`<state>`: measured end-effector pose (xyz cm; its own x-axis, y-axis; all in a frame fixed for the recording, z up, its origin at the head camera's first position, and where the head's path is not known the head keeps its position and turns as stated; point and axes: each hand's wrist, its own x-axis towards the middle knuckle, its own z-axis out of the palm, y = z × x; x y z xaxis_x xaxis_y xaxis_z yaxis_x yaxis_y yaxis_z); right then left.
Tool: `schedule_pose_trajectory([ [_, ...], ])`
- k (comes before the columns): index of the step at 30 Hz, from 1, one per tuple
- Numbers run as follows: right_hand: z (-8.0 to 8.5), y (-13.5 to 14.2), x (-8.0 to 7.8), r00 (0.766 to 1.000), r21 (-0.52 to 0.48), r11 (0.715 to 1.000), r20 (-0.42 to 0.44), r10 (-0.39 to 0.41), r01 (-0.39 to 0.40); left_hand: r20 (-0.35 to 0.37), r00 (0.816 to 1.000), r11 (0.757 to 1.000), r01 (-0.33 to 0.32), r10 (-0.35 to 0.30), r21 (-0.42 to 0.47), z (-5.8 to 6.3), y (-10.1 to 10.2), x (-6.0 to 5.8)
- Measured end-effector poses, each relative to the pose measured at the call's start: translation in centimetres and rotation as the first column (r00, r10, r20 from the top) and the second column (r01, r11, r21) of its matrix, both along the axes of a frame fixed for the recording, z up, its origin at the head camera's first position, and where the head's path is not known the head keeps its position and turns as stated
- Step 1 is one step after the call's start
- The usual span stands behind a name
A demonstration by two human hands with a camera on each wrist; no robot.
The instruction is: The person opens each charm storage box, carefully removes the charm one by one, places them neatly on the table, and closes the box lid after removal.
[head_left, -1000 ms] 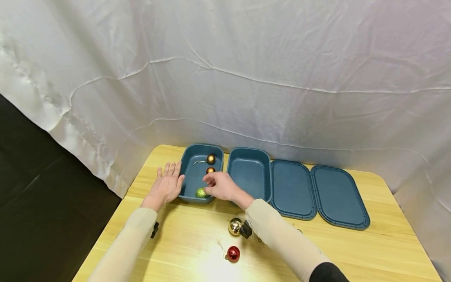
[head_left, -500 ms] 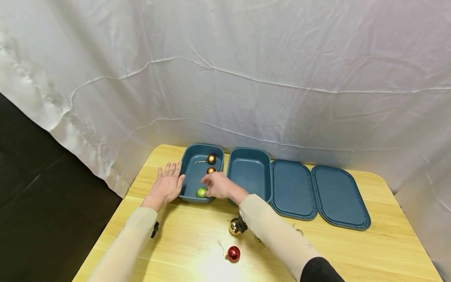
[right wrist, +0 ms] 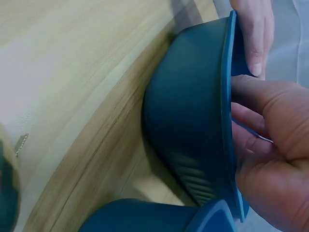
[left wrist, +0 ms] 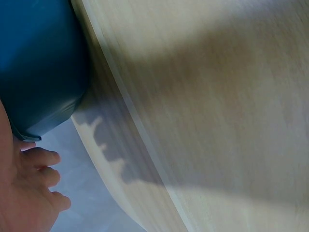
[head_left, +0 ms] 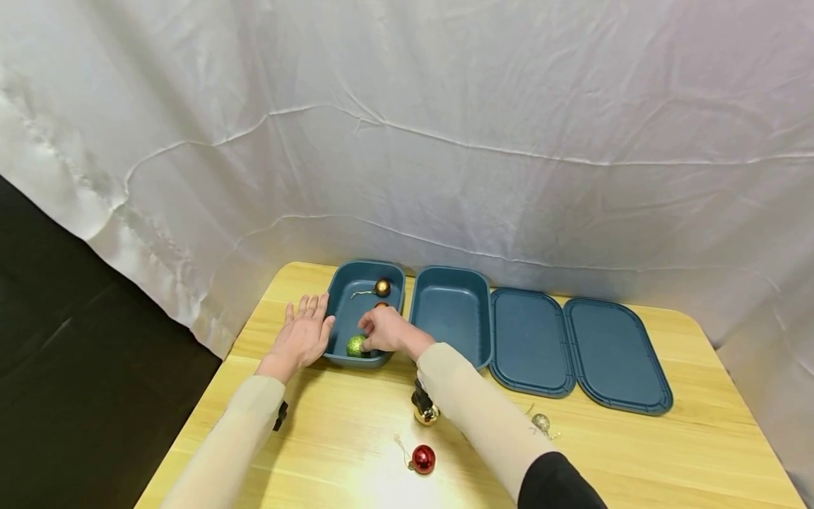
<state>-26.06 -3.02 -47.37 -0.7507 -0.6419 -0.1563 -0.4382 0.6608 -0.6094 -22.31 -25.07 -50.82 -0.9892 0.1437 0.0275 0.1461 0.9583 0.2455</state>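
In the head view my right hand (head_left: pixel 389 331) reaches into the left blue box (head_left: pixel 343 322) and pinches a green glitter bauble (head_left: pixel 357 346) near its front wall. The right wrist view shows that hand's curled fingers (right wrist: pixel 251 130) inside the rim, where the wall hides the bauble. Spread flat, my left hand (head_left: pixel 300 338) rests against the box's left rim, its thumb at the edge. One copper bauble (head_left: pixel 382 287) with a string lies farther back in the box. Another copper bauble (head_left: pixel 381 305) is mostly covered by the right hand.
A second blue box (head_left: pixel 450 311) stands just right of the first. Two blue lids (head_left: pixel 533 343) lie flat beyond it. Nearer on the wooden table are a gold bauble (head_left: pixel 427 417), partly behind the right wrist, a red bauble (head_left: pixel 422 459) and a small glittery bauble (head_left: pixel 540 423).
My right hand has shifted slightly left, and the green bauble has moved left with it. The right forearm has uncovered the small glittery bauble. The left hand stays in place.
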Motion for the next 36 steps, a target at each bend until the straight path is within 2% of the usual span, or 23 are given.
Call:
schedule_pose_trajectory([
  [6,-0.2,-1.4,-0.2,0.999,0.106,0.994,-0.039,0.038,-0.033,-0.005,1.0,1.0,-0.001,0.001,-0.008,0.1,-0.2,0.0],
  [11,-1.0,-2.5,-0.5,0.99,0.224,0.97,-0.078,0.114,-0.094,0.005,1.0,1.0,-0.006,0.006,-0.004,0.1,-0.3,0.2],
  [14,-1.2,-2.8,-0.6,0.988,0.248,0.963,-0.082,0.127,-0.104,0.006,1.0,1.0,-0.002,0.002,0.001,0.2,-0.3,0.3],
  [22,-1.5,-2.8,-0.7,0.991,0.21,0.973,-0.063,0.114,-0.099,-0.003,1.0,1.0,0.014,-0.014,-0.019,0.0,-0.2,0.3],
  [30,-0.8,-2.2,-0.9,0.998,0.105,0.993,-0.013,0.055,-0.054,-0.01,1.0,1.0,0.005,-0.005,-0.017,0.0,0.0,0.0],
  [36,0.1,-1.2,-0.7,0.998,0.006,0.999,-0.051,0.048,-0.048,-0.012,1.0,1.0,-0.002,0.002,-0.013,-0.1,-0.2,0.1],
])
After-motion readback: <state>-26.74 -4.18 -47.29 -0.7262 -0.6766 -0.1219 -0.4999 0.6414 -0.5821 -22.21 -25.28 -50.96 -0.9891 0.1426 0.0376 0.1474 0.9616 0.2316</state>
